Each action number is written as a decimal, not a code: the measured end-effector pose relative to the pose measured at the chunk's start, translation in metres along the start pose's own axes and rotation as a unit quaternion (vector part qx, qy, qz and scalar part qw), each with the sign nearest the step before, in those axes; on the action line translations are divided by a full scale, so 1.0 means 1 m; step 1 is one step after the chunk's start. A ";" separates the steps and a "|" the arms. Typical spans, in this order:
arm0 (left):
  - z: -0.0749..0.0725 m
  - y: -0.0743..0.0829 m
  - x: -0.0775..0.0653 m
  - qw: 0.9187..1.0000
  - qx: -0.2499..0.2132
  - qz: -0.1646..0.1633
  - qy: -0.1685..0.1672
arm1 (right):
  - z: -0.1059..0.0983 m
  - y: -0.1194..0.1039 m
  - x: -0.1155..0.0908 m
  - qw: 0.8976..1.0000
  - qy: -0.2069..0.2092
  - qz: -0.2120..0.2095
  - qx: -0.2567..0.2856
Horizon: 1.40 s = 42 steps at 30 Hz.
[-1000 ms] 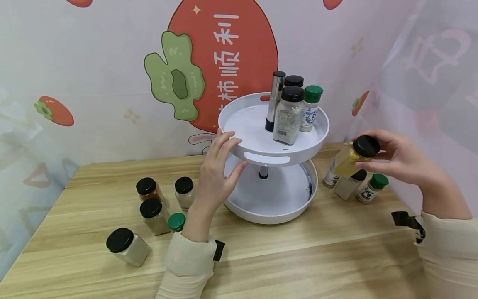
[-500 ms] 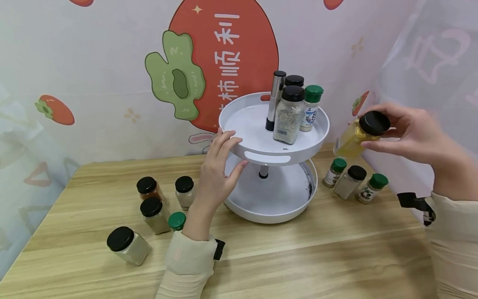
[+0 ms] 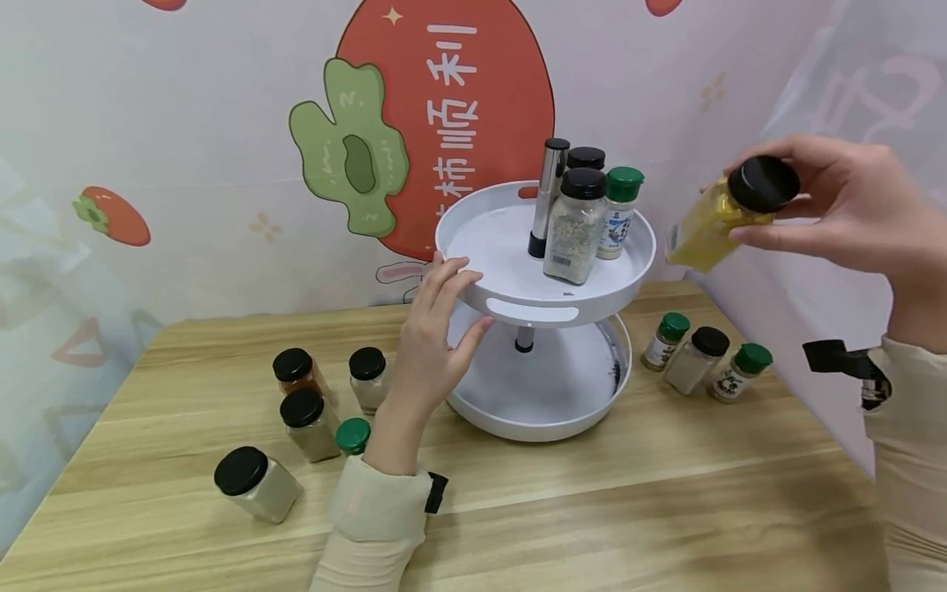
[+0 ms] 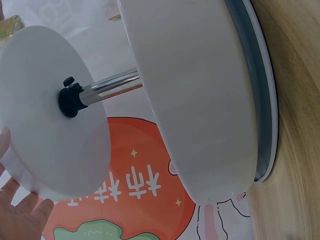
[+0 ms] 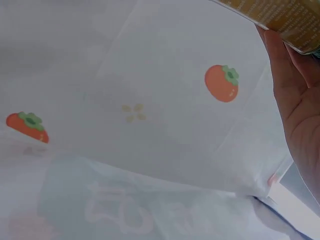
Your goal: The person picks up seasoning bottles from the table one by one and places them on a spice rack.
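Note:
My right hand [image 3: 851,201] grips a clear spice jar [image 3: 721,222] of yellow contents with a black lid, tilted and raised above the table's right side. Part of that jar [image 5: 280,20] shows at the top of the right wrist view. The fingers of my left hand [image 3: 436,337] rest spread against the left rim of a white two-tier turntable rack [image 3: 533,308]. In the left wrist view the rack's upper tier [image 4: 55,120] is seen from beneath. On that tier stand a jar of pale flakes [image 3: 573,230], a green-capped shaker [image 3: 617,218] and another black-lidded jar [image 3: 587,158] behind.
Right of the rack are two green-capped shakers, one nearer the rack [image 3: 666,339] and one farther right [image 3: 736,374], with a black-lidded jar [image 3: 695,360] between. Several jars, including a tilted-looking pale one [image 3: 259,485], and a green-capped shaker [image 3: 353,436] stand left on the wooden table [image 3: 518,510].
My right hand has lifted the yellow jar up and to the right, uncovering the bottles beneath it. My left hand has stayed at the rack's rim.

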State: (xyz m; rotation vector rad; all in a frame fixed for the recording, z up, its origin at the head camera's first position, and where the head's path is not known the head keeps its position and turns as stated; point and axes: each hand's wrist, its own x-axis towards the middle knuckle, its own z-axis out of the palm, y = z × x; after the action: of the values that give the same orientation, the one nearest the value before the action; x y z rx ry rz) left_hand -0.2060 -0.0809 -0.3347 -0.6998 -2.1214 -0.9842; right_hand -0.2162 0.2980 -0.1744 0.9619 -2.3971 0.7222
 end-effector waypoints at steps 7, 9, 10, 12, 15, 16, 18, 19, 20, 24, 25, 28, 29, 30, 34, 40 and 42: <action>-0.001 0.000 0.000 1.000 0.005 -0.001 -0.001 | -0.003 -0.007 0.013 0.999 0.016 0.016 0.033; -0.001 -0.001 -0.001 1.000 0.007 -0.001 -0.002 | -0.002 -0.009 0.016 0.999 0.015 0.021 0.042; -0.001 -0.001 -0.001 1.000 0.008 -0.002 -0.002 | -0.002 -0.009 0.017 0.998 0.013 0.023 0.051; -0.001 0.000 -0.001 1.000 0.010 -0.003 -0.003 | 0.000 -0.010 0.019 0.999 0.010 0.020 0.047; -0.001 -0.001 -0.002 1.000 0.013 -0.003 -0.003 | 0.003 -0.010 0.021 0.999 0.003 0.011 0.033; -0.001 -0.001 -0.002 1.000 0.013 -0.004 -0.004 | 0.004 -0.010 0.022 0.999 0.001 0.010 0.034; -0.001 -0.001 -0.002 1.000 0.015 -0.005 -0.004 | 0.007 -0.011 0.024 1.000 -0.002 0.004 0.030; -0.001 -0.001 -0.002 1.000 0.015 -0.005 -0.005 | 0.008 -0.011 0.025 0.999 -0.003 0.003 0.036; -0.001 -0.001 -0.002 1.000 0.014 -0.005 -0.005 | 0.010 -0.011 0.026 0.999 -0.003 0.004 0.045; -0.001 0.000 -0.001 1.000 0.013 -0.004 -0.004 | 0.016 -0.012 0.031 0.998 -0.006 0.002 0.056; -0.001 0.000 -0.001 1.000 0.012 -0.004 -0.004 | 0.018 -0.012 0.032 0.998 -0.007 0.005 0.061; -0.001 0.000 -0.001 1.000 0.010 -0.003 -0.003 | 0.022 -0.012 0.036 0.998 -0.011 0.005 0.068; -0.001 0.000 -0.001 1.000 0.009 -0.003 -0.003 | 0.023 -0.012 0.037 0.997 -0.013 0.006 0.073; -0.001 0.000 -0.001 1.000 0.008 -0.003 -0.002 | 0.025 -0.012 0.038 0.997 -0.016 0.005 0.081; -0.001 -0.001 -0.001 1.000 0.006 -0.002 0.001 | 0.031 -0.012 0.042 0.994 -0.020 0.011 0.102; -0.001 0.000 -0.001 1.000 0.011 0.001 0.000 | 0.041 -0.012 0.042 0.992 -0.033 0.025 0.120; -0.001 0.000 -0.001 1.000 0.011 0.000 0.000 | 0.043 -0.011 0.042 0.991 -0.037 0.029 0.127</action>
State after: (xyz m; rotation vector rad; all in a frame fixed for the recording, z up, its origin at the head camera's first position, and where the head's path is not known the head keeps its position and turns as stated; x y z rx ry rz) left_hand -0.2052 -0.0817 -0.3346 -0.6899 -2.1293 -0.9580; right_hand -0.2444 0.2443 -0.1791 1.0383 -2.4453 1.0508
